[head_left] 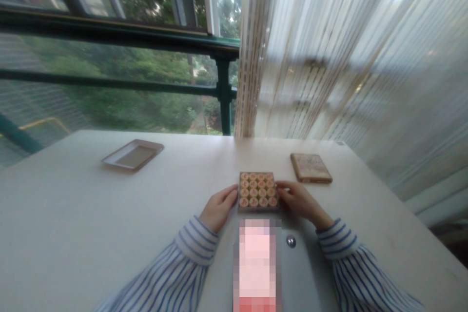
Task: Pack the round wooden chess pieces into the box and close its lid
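A square box (pixel 258 209) full of round wooden pieces with red markings lies on the white table, in front of me. My left hand (pixel 219 207) touches its left side, the fingers close together along the edge. On the right side, my right hand (pixel 300 201) has its fingertips against the box edge, thumb and fingers bent inward. Between them, the two hands hold the box. The pieces (pixel 258 190) sit in rows, face up.
At the back left lies a shallow rectangular tray (pixel 159 146). A flat brown square box (pixel 311 167) is at the right. The white table (pixel 91 224) ends at a green railing (pixel 224 92) and a striped curtain (pixel 310 48). Something blurred out is at the bottom centre.
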A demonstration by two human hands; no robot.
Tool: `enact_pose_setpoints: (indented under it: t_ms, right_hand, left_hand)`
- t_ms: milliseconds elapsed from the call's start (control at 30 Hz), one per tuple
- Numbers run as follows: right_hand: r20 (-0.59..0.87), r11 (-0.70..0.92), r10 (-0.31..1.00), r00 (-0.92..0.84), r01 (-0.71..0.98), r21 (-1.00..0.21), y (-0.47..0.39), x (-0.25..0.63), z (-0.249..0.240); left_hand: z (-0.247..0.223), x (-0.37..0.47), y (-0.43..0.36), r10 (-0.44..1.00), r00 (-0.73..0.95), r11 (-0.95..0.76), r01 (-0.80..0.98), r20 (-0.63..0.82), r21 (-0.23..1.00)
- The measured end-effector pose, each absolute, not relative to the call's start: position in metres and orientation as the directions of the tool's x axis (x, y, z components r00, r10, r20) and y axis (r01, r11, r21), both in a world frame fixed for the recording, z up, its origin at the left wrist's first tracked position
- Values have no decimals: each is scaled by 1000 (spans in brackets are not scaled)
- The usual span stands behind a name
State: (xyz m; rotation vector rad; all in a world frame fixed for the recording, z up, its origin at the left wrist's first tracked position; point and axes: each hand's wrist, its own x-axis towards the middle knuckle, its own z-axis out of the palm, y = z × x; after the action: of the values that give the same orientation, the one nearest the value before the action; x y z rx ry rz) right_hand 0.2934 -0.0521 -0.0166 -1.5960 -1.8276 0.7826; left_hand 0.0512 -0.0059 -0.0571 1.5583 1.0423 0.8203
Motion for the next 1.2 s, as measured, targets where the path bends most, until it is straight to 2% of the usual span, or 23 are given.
enact_pose_setpoints:
  t_ms: [267,700,1067,1200]
  right_hand:
    - [69,118,993,-101,643,-757,-53,292,-14]
    - [86,148,988,-128,630,-762,-46,285,-19]
    - [108,165,986,-126,640,-751,-42,282,-23]
    - [103,162,986,-129,631,-759,-42,282,-22]
  left_hand:
    - [-54,52,-6,890,455,-90,136,19,987]
    - [-60,47,-1,925,380,-44,53,21,998]
    - [-51,48,-4,949,314,-5,113,-31,994]
    - [-51,48,-4,942,335,-47,105,9,993]
